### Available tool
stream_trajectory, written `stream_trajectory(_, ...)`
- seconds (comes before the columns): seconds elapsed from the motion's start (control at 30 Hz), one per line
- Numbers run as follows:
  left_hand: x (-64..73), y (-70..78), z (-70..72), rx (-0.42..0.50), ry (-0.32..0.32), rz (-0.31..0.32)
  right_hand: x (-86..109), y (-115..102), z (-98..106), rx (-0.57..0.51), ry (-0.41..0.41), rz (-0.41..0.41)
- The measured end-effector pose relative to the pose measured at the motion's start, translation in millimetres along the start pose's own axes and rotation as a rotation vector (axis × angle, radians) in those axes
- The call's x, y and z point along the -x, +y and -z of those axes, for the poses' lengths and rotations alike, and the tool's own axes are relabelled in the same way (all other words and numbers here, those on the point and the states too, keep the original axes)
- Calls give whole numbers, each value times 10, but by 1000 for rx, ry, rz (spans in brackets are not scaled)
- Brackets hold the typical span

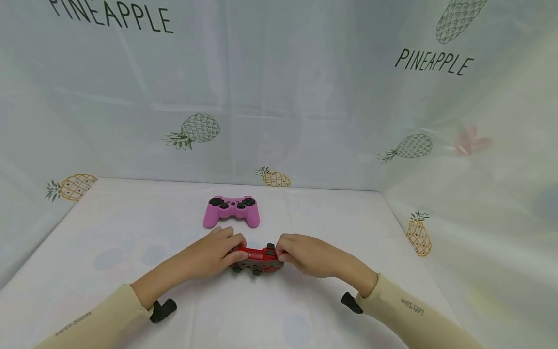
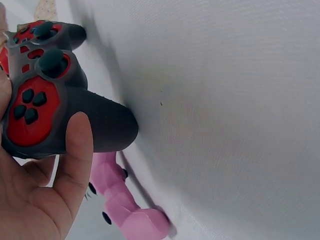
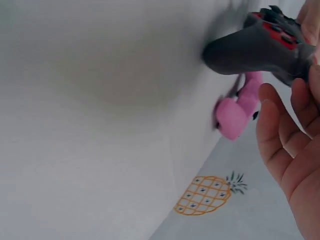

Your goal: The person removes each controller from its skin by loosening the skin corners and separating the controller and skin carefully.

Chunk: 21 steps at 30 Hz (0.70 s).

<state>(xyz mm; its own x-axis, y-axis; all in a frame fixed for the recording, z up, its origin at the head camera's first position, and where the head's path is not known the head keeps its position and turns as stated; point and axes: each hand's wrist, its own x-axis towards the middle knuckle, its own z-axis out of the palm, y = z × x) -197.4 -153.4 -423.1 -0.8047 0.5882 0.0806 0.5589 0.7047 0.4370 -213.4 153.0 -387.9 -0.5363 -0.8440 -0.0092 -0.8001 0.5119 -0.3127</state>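
Observation:
Both hands hold a red and black game controller (image 1: 260, 264) at the middle of the table, tilted up on its grips with its top edge toward the head camera. My left hand (image 1: 213, 253) grips its left end, thumb on the near side. At the other end, my right hand (image 1: 310, 254) pinches the corner beside a shoulder button; its other fingers curl loosely in the right wrist view. The controller's black grip (image 2: 107, 120) and red button area (image 2: 32, 112) show in the left wrist view. A pink game controller (image 1: 232, 207) lies flat just behind.
A white cloth covers the table (image 1: 131, 213). Behind it hangs a pale curtain (image 1: 305, 97) printed with pineapples and lettering. Beige sleeves (image 1: 102, 315) cover the forearms, with a black wrist camera mount (image 1: 163, 310) under the left and another (image 1: 351, 303) near the right.

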Motion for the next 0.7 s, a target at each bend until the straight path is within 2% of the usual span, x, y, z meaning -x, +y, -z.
stream_trajectory(0.17,-6,0,10,5,-4,2,41,74,-93,-88,17,-34)
stream_trajectory(0.43,-4,-25,1,17,-13,5,118,120,-228,-170,26,-77)
stream_trajectory(0.7,-9,-14,20,26,-19,17,178,195,-373,-156,52,-61)
